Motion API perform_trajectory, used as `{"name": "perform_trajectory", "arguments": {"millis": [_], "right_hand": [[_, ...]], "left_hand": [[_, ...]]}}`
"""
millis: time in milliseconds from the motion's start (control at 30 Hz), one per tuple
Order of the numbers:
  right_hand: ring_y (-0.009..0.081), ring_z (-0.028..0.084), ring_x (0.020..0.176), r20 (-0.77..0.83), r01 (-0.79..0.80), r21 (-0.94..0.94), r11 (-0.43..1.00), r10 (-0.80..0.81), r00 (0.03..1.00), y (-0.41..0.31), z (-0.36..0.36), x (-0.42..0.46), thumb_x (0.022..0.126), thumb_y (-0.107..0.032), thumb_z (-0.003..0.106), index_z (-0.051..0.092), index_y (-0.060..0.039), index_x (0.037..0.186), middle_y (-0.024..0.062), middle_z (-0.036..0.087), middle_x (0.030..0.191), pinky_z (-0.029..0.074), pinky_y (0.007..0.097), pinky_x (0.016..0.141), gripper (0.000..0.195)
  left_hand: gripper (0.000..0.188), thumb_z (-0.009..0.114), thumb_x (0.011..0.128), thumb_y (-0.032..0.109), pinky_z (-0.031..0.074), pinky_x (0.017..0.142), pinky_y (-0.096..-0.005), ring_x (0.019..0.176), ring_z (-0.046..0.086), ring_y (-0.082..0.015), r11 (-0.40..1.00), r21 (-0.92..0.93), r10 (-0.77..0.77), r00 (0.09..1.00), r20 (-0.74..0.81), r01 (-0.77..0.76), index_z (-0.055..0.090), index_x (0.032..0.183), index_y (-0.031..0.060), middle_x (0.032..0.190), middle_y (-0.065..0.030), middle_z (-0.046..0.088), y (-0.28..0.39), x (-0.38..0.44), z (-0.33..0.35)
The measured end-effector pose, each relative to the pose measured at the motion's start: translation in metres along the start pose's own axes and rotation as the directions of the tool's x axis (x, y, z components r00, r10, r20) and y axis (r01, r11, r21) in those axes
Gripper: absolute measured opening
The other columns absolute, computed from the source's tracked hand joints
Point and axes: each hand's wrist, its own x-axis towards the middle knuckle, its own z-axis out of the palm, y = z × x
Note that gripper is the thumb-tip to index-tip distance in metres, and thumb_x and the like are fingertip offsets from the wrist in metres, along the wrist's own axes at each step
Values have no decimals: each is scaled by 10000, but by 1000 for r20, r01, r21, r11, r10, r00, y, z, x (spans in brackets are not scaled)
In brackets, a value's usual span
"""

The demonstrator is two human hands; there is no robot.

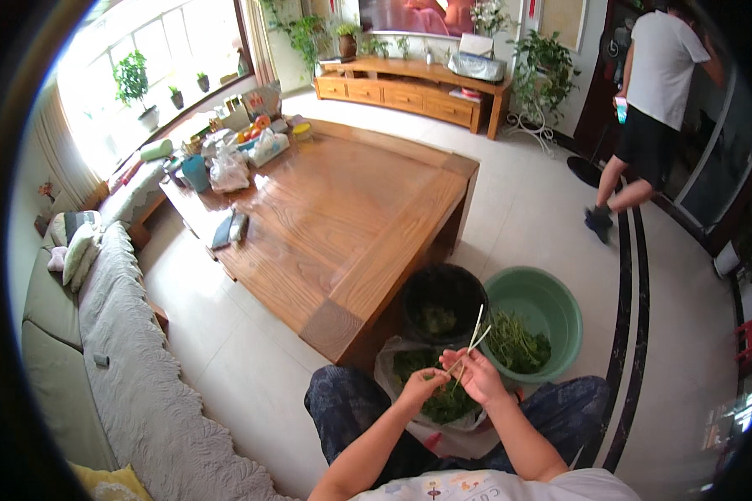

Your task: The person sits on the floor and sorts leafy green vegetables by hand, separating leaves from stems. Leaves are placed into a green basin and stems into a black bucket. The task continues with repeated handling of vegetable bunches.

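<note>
Pale-ended leafy green stems (476, 332) stick up from my right hand (481, 377), held between thumb and fingers. My left hand (423, 385) pinches the same stems lower down, close beside the right. Below both hands, between my knees, an open plastic bag (385, 376) holds leafy greens (446, 407). To the right, a green plastic basin (567, 294) contains a heap of stemmed greens (520, 344). Left of the basin stands a black bucket (421, 291) with some leaves (437, 318) at its bottom.
A large wooden table (351, 206) stands ahead, its near corner close to the bucket. A sofa with a grey cover (131, 351) runs along the left. At the far right a person (661, 81) walks, phone in hand. A wooden TV cabinet (401, 94) is at the back.
</note>
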Motion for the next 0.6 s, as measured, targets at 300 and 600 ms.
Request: {"name": "perform_trajectory", "arguments": {"millis": [300,600], "right_hand": [[234,620,946,56,286,-459,841,-294,954,5,35,-18,973,-158,426,512,-54,952,131,630,985,481,351,872,137],[74,489,560,45,330,-902,279,-699,713,-134,-22,16,977,-168,403,527,-32,982,19,554,708,419,238,520,184]], "left_hand": [[160,663,806,185,384,509,-202,543,515,-54,980,175,125,980,-156,-97,640,902,60,720,-16,623,-13,-3,2],[200,563,916,241,344,468,-220,554,474,-62,988,-144,-66,997,-26,61,594,1031,80,731,11,572,0,-13,-5]]}}
